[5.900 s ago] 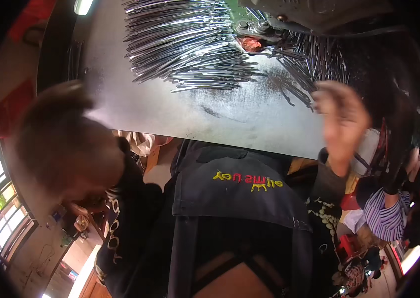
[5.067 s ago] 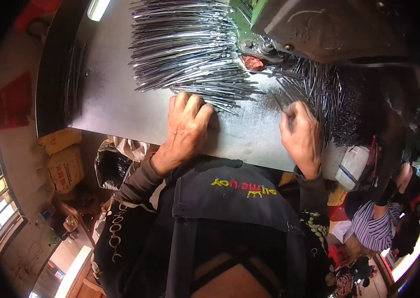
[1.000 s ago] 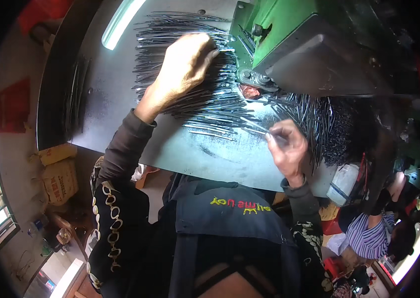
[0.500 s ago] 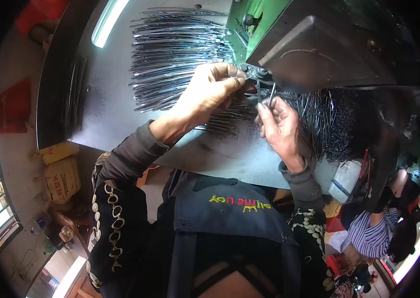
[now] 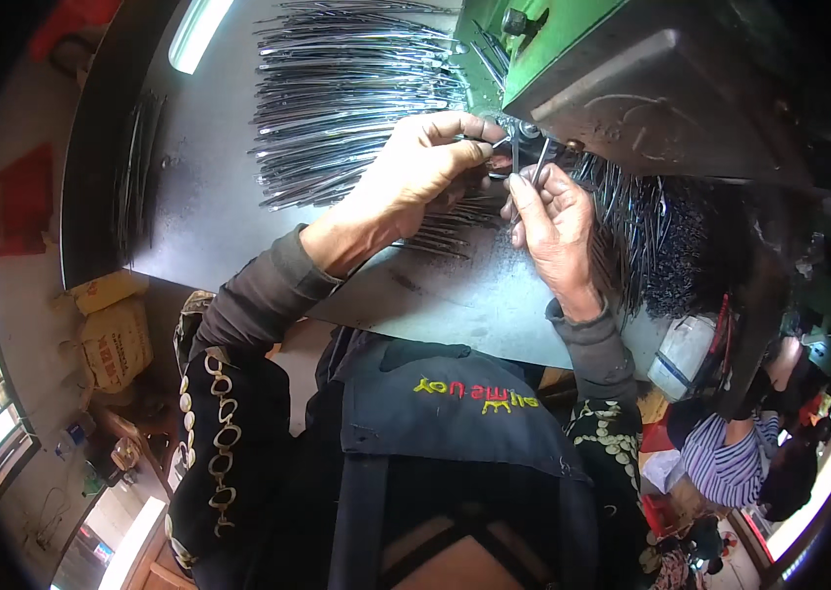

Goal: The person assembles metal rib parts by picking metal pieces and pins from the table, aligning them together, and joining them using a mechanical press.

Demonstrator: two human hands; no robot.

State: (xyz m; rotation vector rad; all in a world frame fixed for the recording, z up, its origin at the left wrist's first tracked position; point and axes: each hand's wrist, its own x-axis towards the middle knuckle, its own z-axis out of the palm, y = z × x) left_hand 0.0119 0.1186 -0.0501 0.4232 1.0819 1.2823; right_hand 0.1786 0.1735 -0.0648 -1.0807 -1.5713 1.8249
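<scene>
First, at the far left, sacks [image 5: 113,339] are seen beyond the table [image 5: 209,221]. Near the table's left edge a few side strips [image 5: 140,177] are laid apart from the rest; why they are placed there cannot be told. Further right, a broad pile [image 5: 346,108] of dark, shiny strips is spread, most of them lying crosswise with their right ends toward the green machine [image 5: 573,54], presumably so that all can be picked up the same way round. The pile's lower part is partly covered by the left hand [image 5: 420,167], whose thumb and forefinger are pinched on a thin piece [image 5: 502,142]; its tip is pointed at the machine's bolted fitting [image 5: 529,129], though whether the two are touching cannot be told. Just beside it, two held strips [image 5: 542,157] are gripped in the curled right hand [image 5: 555,221], apparently low down so that their upper ends are left exposed near the fitting. The hands are placed close together, probably for fine control. Rightward, more strips are gathered in a looser, tangled heap [image 5: 651,226] by the machine. Below it, a pale box [image 5: 683,354] is set, perhaps to be out of the way.
</scene>
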